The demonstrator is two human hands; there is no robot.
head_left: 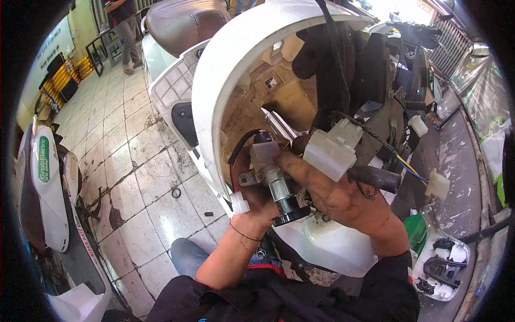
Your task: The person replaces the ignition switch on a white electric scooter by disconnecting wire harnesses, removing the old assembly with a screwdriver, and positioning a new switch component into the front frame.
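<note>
the head view is a wide fisheye, worn at the left of a side-by-side pair, looking steeply down from above the black shirt (268, 303) to the hands (338, 196), close below and near mid-picture. forearms (228, 256) enter from the lower edge; farther off, the tiled floor (142, 185) stretches away upper left, its lines bending toward the rim.

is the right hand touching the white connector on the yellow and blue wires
Apart. The head view shows a clear gap, background visible, between the right hand and the white connector.
</note>
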